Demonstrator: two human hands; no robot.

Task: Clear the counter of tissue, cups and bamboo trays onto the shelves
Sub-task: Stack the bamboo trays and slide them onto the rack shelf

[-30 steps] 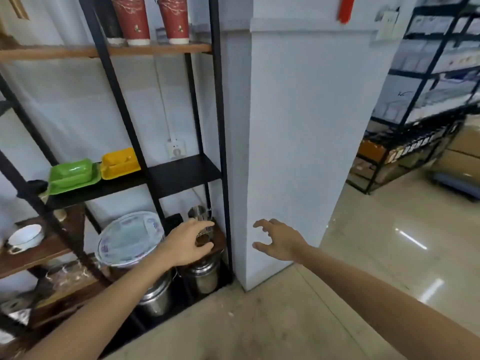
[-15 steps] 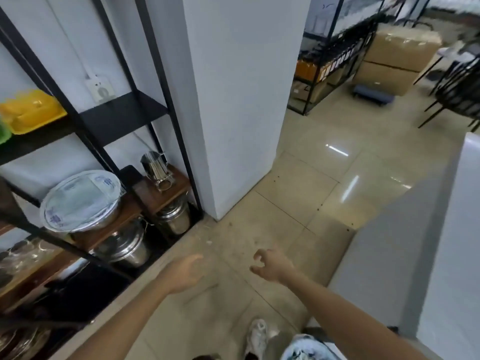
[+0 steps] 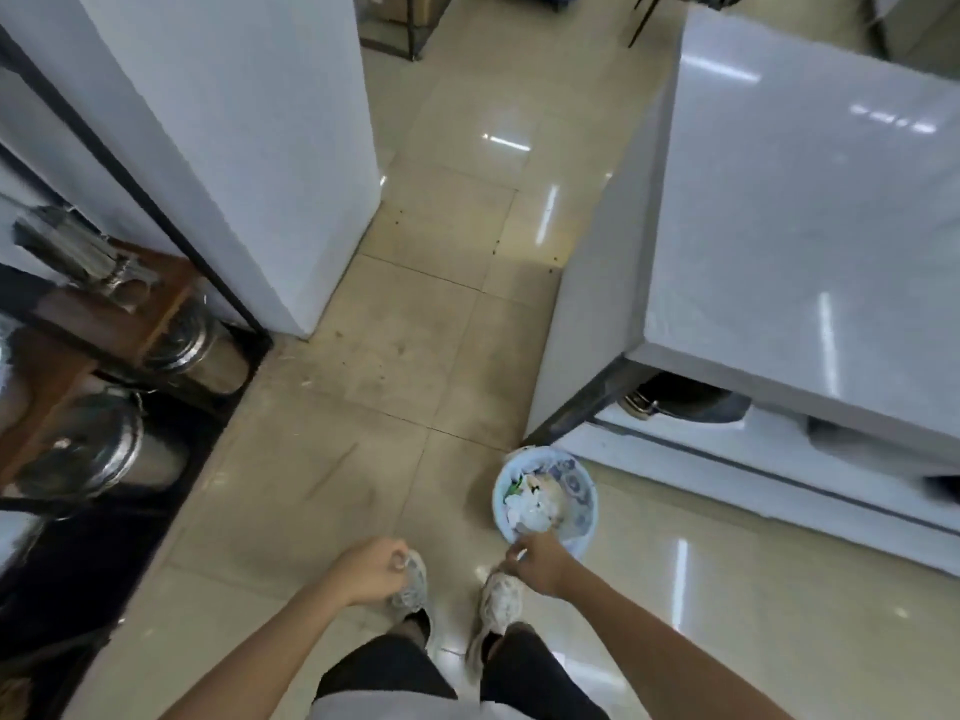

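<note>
1. The head camera looks almost straight down at a glossy beige tiled floor (image 3: 415,324), with both bare forearms reaching forward low in the picture.
2. The left hand (image 3: 371,571) is curled into a loose fist above the left pale mesh sneaker (image 3: 411,589). Nothing can be seen inside it.
3. The right hand (image 3: 537,561) is also curled, fingers drawn together, above the right pale sneaker (image 3: 500,597). Whether it pinches anything I cannot tell, as the fingertips are blurred.
4. A round pale-blue plastic waste bin (image 3: 586,517) stands on the floor just beyond the right hand, its near rim meeting the knuckles in the picture. It holds crumpled white tissue and scraps (image 3: 530,504).
5. The white glossy counter (image 3: 810,210) fills the right side, well above and beyond the right hand. The part of its top that shows carries no cups, tissue or bamboo trays.
6. The black-framed shelf unit with brown wooden boards (image 3: 156,304) runs along the left edge, well apart from the left hand.
7. A ribbed steel cup (image 3: 78,252) lies blurred on an upper board, and two lidded stainless steel pots (image 3: 93,449) stand below.
8. A white square pillar (image 3: 234,122) rises just beside the shelf unit.
</note>
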